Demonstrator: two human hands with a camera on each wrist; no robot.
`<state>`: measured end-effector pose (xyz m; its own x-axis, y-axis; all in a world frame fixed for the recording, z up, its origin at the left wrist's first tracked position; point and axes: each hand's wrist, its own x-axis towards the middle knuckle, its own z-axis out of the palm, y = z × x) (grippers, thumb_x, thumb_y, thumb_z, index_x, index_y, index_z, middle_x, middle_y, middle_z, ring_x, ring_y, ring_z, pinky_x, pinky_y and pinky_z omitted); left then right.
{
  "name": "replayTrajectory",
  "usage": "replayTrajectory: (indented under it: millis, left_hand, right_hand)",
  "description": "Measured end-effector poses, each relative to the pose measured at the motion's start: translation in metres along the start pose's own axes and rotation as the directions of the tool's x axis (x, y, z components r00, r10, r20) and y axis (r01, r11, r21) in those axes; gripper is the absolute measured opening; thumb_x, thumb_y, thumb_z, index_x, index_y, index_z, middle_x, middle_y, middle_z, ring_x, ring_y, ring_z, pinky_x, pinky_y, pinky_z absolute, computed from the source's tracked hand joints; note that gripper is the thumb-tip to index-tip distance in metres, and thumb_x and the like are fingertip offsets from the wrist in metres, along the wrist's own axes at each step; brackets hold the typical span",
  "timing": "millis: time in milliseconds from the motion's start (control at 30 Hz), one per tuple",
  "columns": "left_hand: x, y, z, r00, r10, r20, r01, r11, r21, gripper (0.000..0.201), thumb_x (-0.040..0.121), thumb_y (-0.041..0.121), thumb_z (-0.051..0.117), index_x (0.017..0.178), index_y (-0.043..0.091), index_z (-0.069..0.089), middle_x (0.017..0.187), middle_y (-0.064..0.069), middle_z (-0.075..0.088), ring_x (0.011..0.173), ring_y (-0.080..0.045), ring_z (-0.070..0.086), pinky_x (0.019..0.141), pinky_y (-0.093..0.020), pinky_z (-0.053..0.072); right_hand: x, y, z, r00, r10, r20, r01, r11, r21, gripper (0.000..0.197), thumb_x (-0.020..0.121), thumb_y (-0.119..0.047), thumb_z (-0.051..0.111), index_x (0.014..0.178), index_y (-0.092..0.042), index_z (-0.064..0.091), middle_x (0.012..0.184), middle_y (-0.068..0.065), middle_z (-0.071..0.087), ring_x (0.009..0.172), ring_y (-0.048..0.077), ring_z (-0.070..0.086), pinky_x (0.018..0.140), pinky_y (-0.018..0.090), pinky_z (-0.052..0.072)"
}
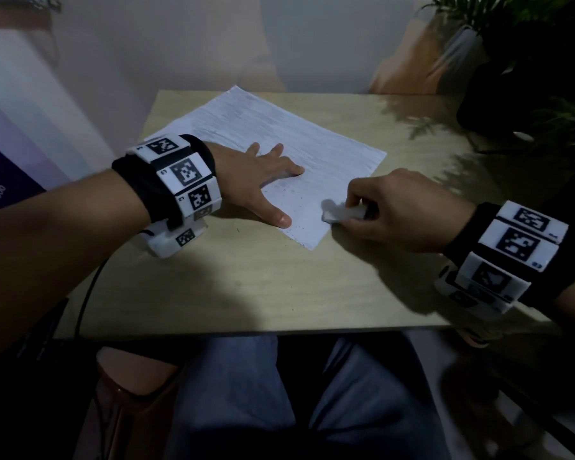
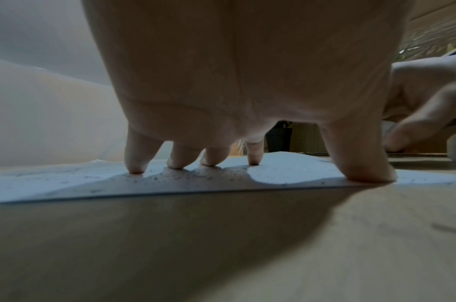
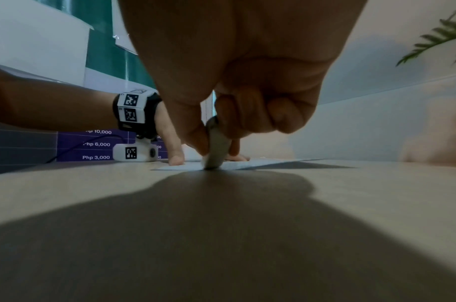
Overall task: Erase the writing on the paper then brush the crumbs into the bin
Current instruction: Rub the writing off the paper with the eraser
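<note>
Light wood-grain table (image 1: 246, 287) in dim light, pale wall behind it; potted plant (image 1: 528, 61) at the far right corner, purple poster (image 3: 97, 145) with "Php" price lines at the left. White sheet of paper (image 1: 279, 134) lies flat on the table, turned at an angle, one corner pointing to the near edge. Faint grey marks cover its far part; dark eraser crumbs (image 2: 196, 175) are scattered over the near part, around the fingertips. Left hand (image 1: 263, 174) lies flat on the paper near its left edge, fingers spread and straight, fingertips (image 2: 136, 169) and thumb pressing the sheet down. Right hand (image 1: 392, 210) pinches a white eraser (image 1: 339, 214) between thumb and curled fingers; the eraser tip touches the paper close to its near right edge. Both wrists carry bands of black-and-white marker tiles (image 1: 183, 171). Bin not seen in any view.
</note>
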<state>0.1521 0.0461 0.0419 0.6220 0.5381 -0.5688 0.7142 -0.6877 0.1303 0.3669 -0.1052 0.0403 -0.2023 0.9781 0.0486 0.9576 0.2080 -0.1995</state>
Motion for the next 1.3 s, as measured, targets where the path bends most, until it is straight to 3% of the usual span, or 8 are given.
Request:
replayTrajectory:
  millis: [167,300,500,667,867,1000,1167,1300]
  left_hand:
    - [-0.001,0.000,-0.001,1.000,0.002,-0.002,-0.002,1.000,-0.003,0.108,0.076,0.078,0.063,0.158,0.052,-0.002,0.167,0.010,-0.025,0.155,-0.028,-0.019,0.125,-0.057,0.004]
    - [-0.001,0.000,0.001,1.000,0.013,-0.013,-0.013,1.000,-0.013,0.108,0.072,0.083,0.058,0.158,0.052,0.000,0.168,0.009,-0.023,0.155,-0.028,-0.018,0.125,-0.057,0.004]
    - [0.000,0.001,0.002,0.987,0.081,-0.140,-0.082,0.997,0.000,0.099,0.078,0.075,0.067,0.156,0.035,0.022,0.171,0.007,-0.010,0.157,-0.018,-0.010,0.127,-0.046,0.005]
    - [-0.001,0.001,-0.002,0.971,0.234,-0.055,-0.236,0.971,-0.030,0.086,0.087,0.061,0.067,0.156,0.055,0.016,0.168,0.022,-0.011,0.156,-0.009,-0.007,0.126,-0.039,0.006]
    - [0.000,0.003,-0.001,0.991,0.109,-0.083,-0.106,0.994,0.038,0.088,0.085,0.072,0.061,0.158,0.050,0.017,0.170,0.017,-0.008,0.158,-0.019,-0.005,0.127,-0.047,0.009]
    - [0.000,0.001,-0.001,0.994,0.090,-0.062,-0.089,0.996,0.011,0.093,0.083,0.071,0.064,0.158,0.049,0.014,0.169,0.018,-0.013,0.157,-0.019,-0.009,0.127,-0.046,0.010]
    - [-0.001,0.003,-0.002,0.996,0.080,-0.046,-0.080,0.997,0.001,0.094,0.083,0.070,0.064,0.158,0.049,0.012,0.168,0.018,-0.015,0.156,-0.017,-0.013,0.127,-0.048,0.008]
    - [-0.001,0.003,-0.002,0.996,0.079,-0.041,-0.079,0.997,0.000,0.094,0.084,0.069,0.064,0.158,0.049,0.011,0.168,0.019,-0.015,0.156,-0.017,-0.013,0.127,-0.049,0.008]
  right_hand:
    - [-0.006,-0.005,-0.003,0.987,-0.041,0.152,0.022,0.992,0.122,0.041,0.078,-0.062,0.053,0.093,-0.026,0.065,0.069,-0.012,0.060,0.064,0.006,0.056,0.066,0.034,0.048]
    - [-0.002,0.014,0.001,0.997,0.066,-0.031,-0.066,0.998,-0.007,0.032,0.082,-0.054,0.058,0.082,-0.023,0.059,0.066,-0.005,0.059,0.064,0.022,0.056,0.062,0.041,0.050]
    - [0.003,0.015,-0.001,0.989,0.015,-0.145,-0.004,0.997,0.075,0.030,0.089,-0.046,0.048,0.086,-0.019,0.061,0.075,0.000,0.061,0.067,0.024,0.055,0.063,0.044,0.049]
    - [0.017,0.019,0.001,0.994,-0.051,-0.097,0.053,0.998,0.018,0.021,0.097,-0.038,0.057,0.100,-0.019,0.064,0.087,-0.001,0.062,0.074,0.023,0.054,0.066,0.040,0.046]
    - [0.022,0.017,-0.002,0.998,-0.061,0.009,0.058,0.979,0.195,0.044,0.086,-0.063,0.056,0.109,-0.027,0.066,0.077,-0.016,0.059,0.069,0.007,0.056,0.065,0.023,0.043]
    - [0.029,0.025,0.001,0.995,0.022,-0.094,-0.018,0.999,0.046,0.051,0.082,-0.071,0.054,0.095,-0.023,0.067,0.076,-0.007,0.062,0.071,0.020,0.059,0.065,0.035,0.048]
    - [0.026,0.005,0.002,0.994,-0.072,0.079,0.056,0.980,0.193,0.035,0.085,-0.058,0.065,0.087,-0.023,0.064,0.073,-0.009,0.062,0.066,0.010,0.055,0.062,0.025,0.043]
    - [0.042,0.020,0.002,0.995,0.085,-0.054,-0.083,0.996,0.033,0.035,0.086,-0.055,0.068,0.083,-0.021,0.062,0.073,-0.005,0.060,0.070,0.021,0.057,0.062,0.035,0.044]
